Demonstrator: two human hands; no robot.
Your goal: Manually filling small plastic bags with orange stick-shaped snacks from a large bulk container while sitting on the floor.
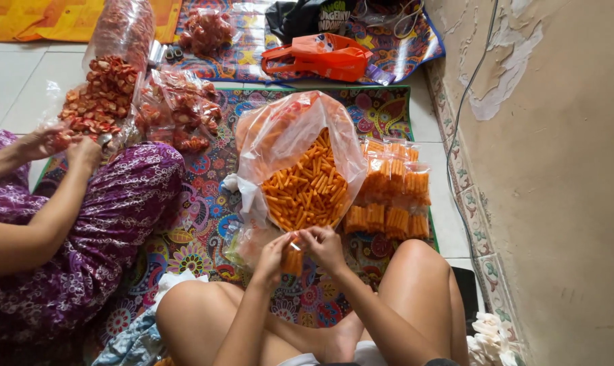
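We observe our left hand (pixel 272 254) and right hand (pixel 324 245) pinched together on the neck of a small clear plastic packet of orange stick snacks (pixel 293 259), held just above the patterned floor mat (pixel 198 230) near its front edge, below the large open clear bag of orange sticks (pixel 305 177). We judge the sealing step in hand; the next move calls for a firm twist or knot, then placement among the filled packets (pixel 390 196) toward the mat's right edge.

Both hands — left hand (pixel 272 256), right hand (pixel 324 245) — pinch a small packet (pixel 292 260) of orange sticks below the big open bag (pixel 300 169).
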